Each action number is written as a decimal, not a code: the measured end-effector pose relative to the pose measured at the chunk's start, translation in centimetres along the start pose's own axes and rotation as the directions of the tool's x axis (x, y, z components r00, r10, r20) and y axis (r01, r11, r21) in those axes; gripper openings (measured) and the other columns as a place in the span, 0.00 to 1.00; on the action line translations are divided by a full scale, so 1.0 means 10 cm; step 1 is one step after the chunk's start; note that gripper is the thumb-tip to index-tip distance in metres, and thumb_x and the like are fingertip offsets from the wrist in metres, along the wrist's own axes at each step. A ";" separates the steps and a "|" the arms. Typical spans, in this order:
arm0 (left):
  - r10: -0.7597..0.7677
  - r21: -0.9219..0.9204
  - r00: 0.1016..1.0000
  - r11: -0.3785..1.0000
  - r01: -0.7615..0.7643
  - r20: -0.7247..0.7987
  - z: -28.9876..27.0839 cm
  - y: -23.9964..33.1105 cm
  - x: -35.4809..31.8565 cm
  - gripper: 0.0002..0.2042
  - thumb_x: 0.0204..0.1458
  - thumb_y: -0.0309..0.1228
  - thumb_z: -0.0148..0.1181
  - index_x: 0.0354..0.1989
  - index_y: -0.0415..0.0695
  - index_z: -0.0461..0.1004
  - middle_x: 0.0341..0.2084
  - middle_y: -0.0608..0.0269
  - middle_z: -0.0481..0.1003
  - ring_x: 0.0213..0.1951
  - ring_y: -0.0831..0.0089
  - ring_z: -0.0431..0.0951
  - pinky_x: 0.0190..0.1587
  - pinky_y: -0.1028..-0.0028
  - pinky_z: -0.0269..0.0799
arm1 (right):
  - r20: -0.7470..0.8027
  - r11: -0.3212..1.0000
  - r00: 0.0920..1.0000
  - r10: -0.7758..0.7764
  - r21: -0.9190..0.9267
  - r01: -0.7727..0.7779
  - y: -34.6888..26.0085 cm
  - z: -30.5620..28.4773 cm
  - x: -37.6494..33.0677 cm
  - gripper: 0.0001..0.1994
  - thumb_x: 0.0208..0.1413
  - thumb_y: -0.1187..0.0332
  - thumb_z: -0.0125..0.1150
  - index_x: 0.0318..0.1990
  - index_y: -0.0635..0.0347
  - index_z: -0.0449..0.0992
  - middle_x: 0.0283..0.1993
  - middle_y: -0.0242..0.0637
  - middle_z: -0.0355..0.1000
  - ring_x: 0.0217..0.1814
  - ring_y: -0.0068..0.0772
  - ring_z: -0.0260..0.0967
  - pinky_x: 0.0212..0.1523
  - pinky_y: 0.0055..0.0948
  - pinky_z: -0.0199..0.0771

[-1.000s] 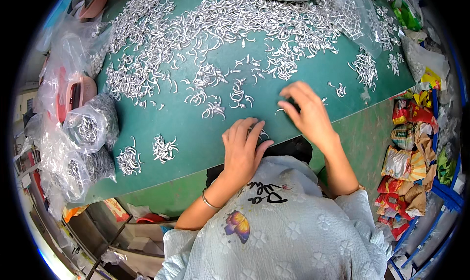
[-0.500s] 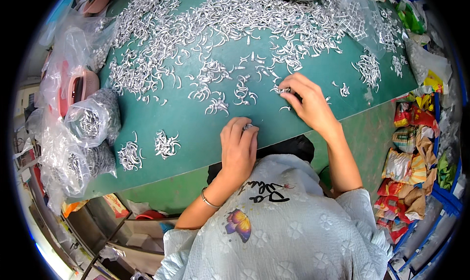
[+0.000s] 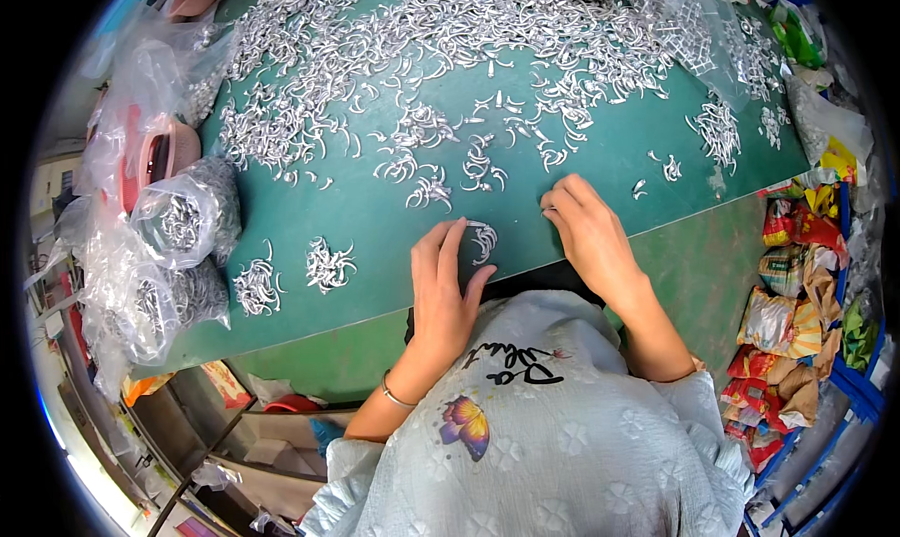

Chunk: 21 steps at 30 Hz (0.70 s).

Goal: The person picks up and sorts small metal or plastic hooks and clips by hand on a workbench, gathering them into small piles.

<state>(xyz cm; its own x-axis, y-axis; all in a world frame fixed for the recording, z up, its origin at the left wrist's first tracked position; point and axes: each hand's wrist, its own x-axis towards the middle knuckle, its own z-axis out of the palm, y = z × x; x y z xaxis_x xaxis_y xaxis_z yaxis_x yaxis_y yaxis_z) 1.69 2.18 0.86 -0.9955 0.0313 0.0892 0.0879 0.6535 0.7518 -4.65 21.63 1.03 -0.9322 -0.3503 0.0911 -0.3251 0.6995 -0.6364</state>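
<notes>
Small curved silver metal pieces lie in a little cluster on the green table top, close to its near edge. My left hand rests around the left side of this cluster, fingers extended and thumb spread away from them. To the right, my right hand hovers low over the table with its thumb and fingertips pressed together. Whatever sits in that pinch is too small to make out. Just beyond both hands are several small heaps of the same silver pieces.
A broad mass of silver pieces covers the far table. Two small piles lie at left, beside clear plastic bags filled with pieces and a pink container. Colourful packets fill a blue rack at right.
My left thumb has spread from the fingers, uncovering the cluster. The right hand has drawn nearer to me from the loose pieces, its fingers pinched. The view has shifted slightly.
</notes>
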 end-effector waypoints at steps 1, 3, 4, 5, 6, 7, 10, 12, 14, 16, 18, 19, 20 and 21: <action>-0.010 -0.006 1.000 1.000 0.010 0.015 -0.02 -0.01 -0.02 0.28 0.42 0.20 0.66 0.55 0.39 0.65 0.51 0.49 0.65 0.52 0.53 0.65 0.54 0.63 0.63 | 0.009 1.000 1.000 -0.020 0.020 0.019 0.00 0.02 0.00 0.07 0.49 0.78 0.57 0.36 0.64 0.69 0.36 0.41 0.64 0.40 0.47 0.66 0.38 0.40 0.68; 0.015 0.012 0.999 1.000 -0.016 0.050 -0.03 -0.04 -0.03 0.30 0.41 0.20 0.66 0.56 0.39 0.64 0.51 0.50 0.64 0.51 0.53 0.65 0.53 0.63 0.63 | -0.064 0.997 0.997 -0.034 0.067 0.039 0.00 0.13 0.05 0.06 0.49 0.78 0.57 0.36 0.64 0.69 0.36 0.42 0.64 0.40 0.48 0.66 0.37 0.40 0.69; 0.048 0.037 0.996 0.998 -0.051 0.070 -0.03 -0.07 -0.02 0.30 0.41 0.20 0.66 0.57 0.39 0.63 0.52 0.50 0.64 0.50 0.54 0.66 0.53 0.63 0.63 | -0.099 0.995 0.994 -0.041 0.091 0.050 -0.02 0.18 0.08 0.06 0.49 0.79 0.57 0.35 0.64 0.69 0.36 0.42 0.64 0.39 0.48 0.67 0.37 0.40 0.69; 0.081 0.060 0.993 0.994 -0.086 0.092 -0.03 -0.08 -0.01 0.31 0.41 0.20 0.66 0.57 0.40 0.63 0.52 0.51 0.64 0.49 0.54 0.66 0.52 0.63 0.64 | -0.103 0.988 0.991 -0.083 0.121 0.095 -0.05 0.23 0.12 0.06 0.49 0.79 0.57 0.35 0.64 0.69 0.36 0.42 0.64 0.39 0.48 0.67 0.36 0.40 0.69; 0.091 0.044 0.991 0.994 -0.095 0.097 -0.01 -0.08 0.02 0.31 0.41 0.19 0.66 0.57 0.40 0.63 0.51 0.51 0.64 0.48 0.55 0.66 0.51 0.64 0.64 | -0.109 0.979 0.986 -0.124 0.151 0.139 -0.09 0.28 0.16 0.06 0.49 0.79 0.57 0.35 0.64 0.69 0.36 0.42 0.64 0.38 0.48 0.67 0.36 0.40 0.69; 0.100 0.029 0.990 0.994 -0.103 0.100 0.01 -0.07 0.05 0.31 0.41 0.19 0.66 0.57 0.40 0.63 0.50 0.52 0.65 0.46 0.57 0.67 0.49 0.66 0.65 | -0.114 0.966 0.979 -0.167 0.181 0.186 -0.13 0.33 0.19 0.06 0.49 0.79 0.57 0.35 0.64 0.69 0.36 0.42 0.65 0.38 0.48 0.67 0.35 0.40 0.69; 0.022 -0.093 1.000 0.996 -0.020 0.022 0.02 -0.05 0.02 0.29 0.41 0.18 0.65 0.55 0.40 0.64 0.48 0.54 0.66 0.42 0.62 0.68 0.43 0.70 0.67 | -0.116 0.921 0.971 -0.210 0.310 0.236 -0.25 0.39 0.31 0.06 0.49 0.78 0.57 0.35 0.64 0.69 0.36 0.41 0.65 0.37 0.47 0.67 0.35 0.39 0.69; -0.026 -0.129 0.994 0.992 0.013 -0.102 -0.01 -0.09 -0.03 0.26 0.41 0.16 0.64 0.52 0.40 0.65 0.45 0.56 0.67 0.38 0.68 0.70 0.37 0.74 0.67 | -0.094 0.893 0.956 -0.276 0.343 0.292 -0.32 0.46 0.38 0.06 0.49 0.78 0.57 0.35 0.64 0.69 0.36 0.41 0.66 0.37 0.46 0.68 0.36 0.38 0.70; -0.104 -0.083 0.976 0.992 0.090 -0.190 -0.09 -0.16 -0.08 0.26 0.43 0.16 0.63 0.53 0.39 0.63 0.43 0.55 0.67 0.38 0.66 0.69 0.38 0.73 0.66 | -0.015 0.884 0.929 -0.370 0.303 0.356 -0.35 0.58 0.40 0.06 0.49 0.79 0.59 0.35 0.64 0.71 0.36 0.41 0.68 0.37 0.46 0.68 0.37 0.36 0.71; -0.157 -0.027 0.953 0.987 0.155 -0.261 -0.19 -0.19 -0.08 0.25 0.44 0.17 0.61 0.53 0.38 0.64 0.42 0.53 0.67 0.40 0.62 0.68 0.40 0.71 0.66 | 0.029 0.864 0.899 -0.438 0.291 0.412 -0.41 0.59 0.40 0.07 0.47 0.80 0.60 0.35 0.64 0.73 0.36 0.41 0.70 0.37 0.43 0.69 0.39 0.34 0.71; -0.025 0.096 0.972 0.994 0.049 -0.234 -0.23 -0.26 -0.07 0.22 0.44 0.16 0.61 0.51 0.39 0.68 0.42 0.53 0.68 0.42 0.62 0.69 0.43 0.70 0.66 | -0.113 0.873 0.923 -0.367 0.301 0.384 -0.40 0.49 0.37 0.07 0.46 0.80 0.62 0.35 0.64 0.74 0.35 0.41 0.71 0.37 0.42 0.69 0.39 0.33 0.71; 0.040 0.152 0.976 0.988 -0.007 -0.216 -0.23 -0.29 -0.06 0.21 0.44 0.16 0.61 0.49 0.39 0.70 0.42 0.53 0.68 0.43 0.61 0.70 0.45 0.69 0.66 | -0.181 0.878 0.927 -0.329 0.304 0.370 -0.36 0.41 0.34 0.08 0.45 0.80 0.62 0.35 0.64 0.75 0.35 0.41 0.71 0.37 0.41 0.69 0.39 0.33 0.71; -0.045 0.046 0.980 0.997 0.054 -0.192 -0.21 -0.22 -0.06 0.17 0.44 0.17 0.61 0.46 0.40 0.73 0.41 0.53 0.68 0.44 0.58 0.69 0.49 0.66 0.65 | -0.215 0.912 0.947 -0.239 0.285 0.295 -0.33 0.31 0.31 0.09 0.44 0.79 0.64 0.35 0.64 0.76 0.34 0.41 0.72 0.36 0.41 0.69 0.38 0.33 0.70; -0.011 0.099 0.987 0.995 0.027 -0.160 -0.18 -0.24 -0.05 0.17 0.44 0.18 0.62 0.46 0.40 0.73 0.41 0.55 0.68 0.43 0.59 0.69 0.47 0.66 0.66 | -0.174 0.949 0.961 -0.215 0.196 0.248 -0.27 0.25 0.27 0.11 0.42 0.78 0.66 0.36 0.63 0.76 0.36 0.41 0.71 0.38 0.43 0.68 0.38 0.35 0.69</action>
<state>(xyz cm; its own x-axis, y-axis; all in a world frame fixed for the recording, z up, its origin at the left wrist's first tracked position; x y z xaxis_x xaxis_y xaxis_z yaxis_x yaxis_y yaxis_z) 2.07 -0.70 0.18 -0.9781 -0.0970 0.1842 0.0572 0.7255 0.6859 -5.87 17.29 1.08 -0.8535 -0.3786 0.3582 -0.5085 0.4544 -0.7314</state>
